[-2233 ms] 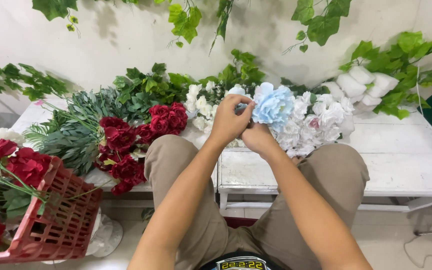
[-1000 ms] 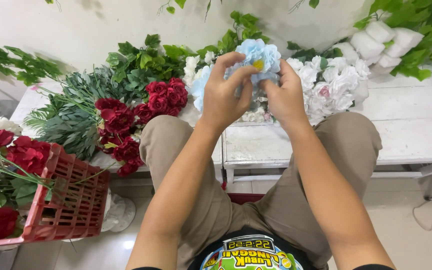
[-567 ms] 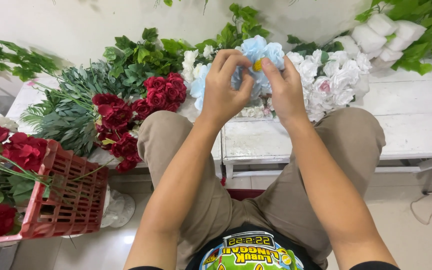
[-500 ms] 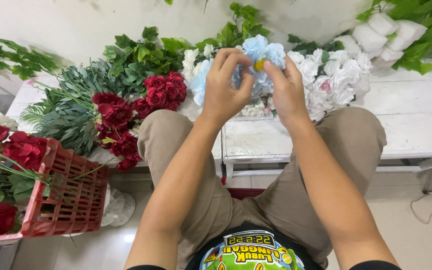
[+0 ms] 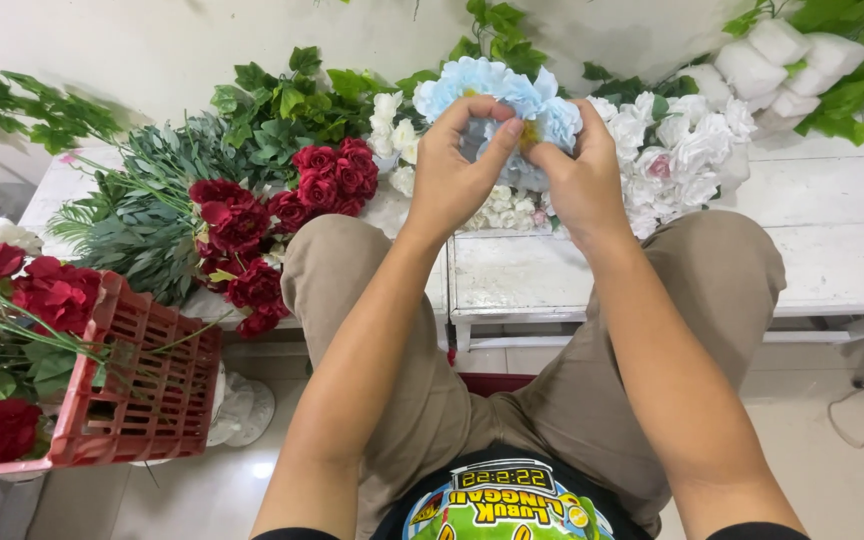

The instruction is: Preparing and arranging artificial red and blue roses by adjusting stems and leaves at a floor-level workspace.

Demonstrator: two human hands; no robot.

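A pale blue artificial flower (image 5: 497, 90), full and ruffled with layered fabric petals, is held up between both hands above the white table (image 5: 832, 230), toward twelve o'clock from the person's knees. A touch of yellow shows at its centre by the fingertips. The left hand (image 5: 457, 175) cups its near side, thumb across the petals; the right hand (image 5: 582, 175) pinches it from three o'clock.

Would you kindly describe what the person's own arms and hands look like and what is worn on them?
Both forearms are bare from the wrists to near the elbows, where black sleeve edges just show at the bottom of the view. The left hand and right hand wear no gloves, and no rings, watch or bracelets are visible. The fingers are uncovered, with short nails.
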